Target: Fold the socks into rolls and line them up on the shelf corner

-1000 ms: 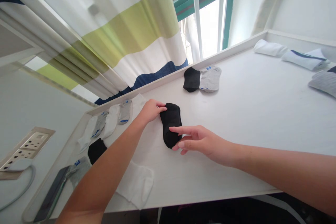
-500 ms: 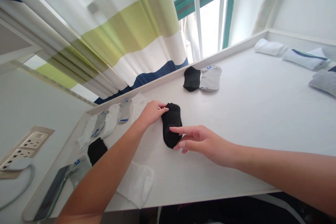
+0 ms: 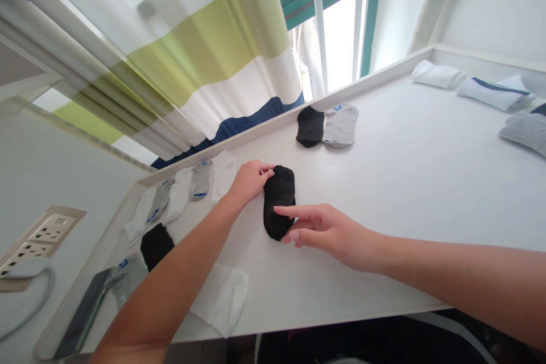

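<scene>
A pair of black socks [image 3: 279, 196] lies stacked flat on the white tabletop [image 3: 367, 210], one sock slightly offset over the other. My left hand [image 3: 252, 181] pinches the cuff end at its upper left corner between thumb and fingers. At the toe end, my right hand [image 3: 322, 233] rests with its index finger stretched over the fabric and its thumb apart from it. The other right fingertips touch the sock's lower right edge and are partly hidden.
Behind lie a folded black sock [image 3: 310, 127] and a grey sock [image 3: 341, 125]. Several white, grey and black socks lie at left, beside a dark flat device [image 3: 83, 313]. Rolled socks [image 3: 490, 94] sit at far right. A raised rim [image 3: 362, 86] borders the table.
My left fingers have shifted slightly at the cuff, whose edge now looks smoother. The right hand stays almost in place. The whole view has moved a little.
</scene>
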Motion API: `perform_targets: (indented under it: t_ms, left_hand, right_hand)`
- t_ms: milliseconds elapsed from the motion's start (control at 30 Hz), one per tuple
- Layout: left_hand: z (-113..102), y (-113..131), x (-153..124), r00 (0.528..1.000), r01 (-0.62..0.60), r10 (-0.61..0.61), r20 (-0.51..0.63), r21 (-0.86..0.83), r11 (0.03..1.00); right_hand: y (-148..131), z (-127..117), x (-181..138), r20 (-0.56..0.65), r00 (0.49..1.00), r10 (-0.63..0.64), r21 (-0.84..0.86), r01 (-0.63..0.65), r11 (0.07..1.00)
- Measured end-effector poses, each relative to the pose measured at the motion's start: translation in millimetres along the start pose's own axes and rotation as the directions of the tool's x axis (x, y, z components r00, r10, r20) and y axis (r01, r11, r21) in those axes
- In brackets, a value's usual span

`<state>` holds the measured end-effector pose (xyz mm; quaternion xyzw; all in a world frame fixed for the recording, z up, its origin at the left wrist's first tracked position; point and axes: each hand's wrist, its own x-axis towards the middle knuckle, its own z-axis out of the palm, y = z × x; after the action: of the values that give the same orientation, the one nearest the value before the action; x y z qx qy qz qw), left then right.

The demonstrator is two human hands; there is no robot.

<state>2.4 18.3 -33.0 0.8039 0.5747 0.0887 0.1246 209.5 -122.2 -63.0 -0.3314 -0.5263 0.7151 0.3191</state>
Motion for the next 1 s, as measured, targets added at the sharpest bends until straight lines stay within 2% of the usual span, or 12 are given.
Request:
perform_targets:
  t_ms: [300,433,600,800,1000]
  left_hand:
    - [7.8,6.9,0.8,0.999,-0.01,0.006,-0.04,-0.099,0.995]
    - [12.8,6.7,2.0,0.997,-0.044,0.037,-0.065,-0.118,0.992]
    - [12.9,5.9,2.8,0.998,-0.023,0.016,-0.065,-0.11,0.994]
    - [7.0,3.6,2.8,1.0,-0.019,0.022,0.023,-0.108,0.994]
    - [9.7,2.2,5.9,0.999,-0.028,0.031,0.019,-0.114,0.993]
  right_hand:
    - [-0.1,0.3,0.3,-0.01,1.0,-0.028,-0.047,0.028,0.999]
    - [1.2,-0.1,1.3,0.003,1.0,-0.018,-0.076,0.019,0.997]
    - [-0.6,-0.1,1.5,0.025,1.0,0.019,-0.072,-0.017,0.997]
    - [0.6,-1.4,1.8,0.096,0.994,0.047,0.008,-0.048,0.999]
    - [-0.5,-1.3,-0.7,0.161,0.975,0.15,-0.003,-0.152,0.988]
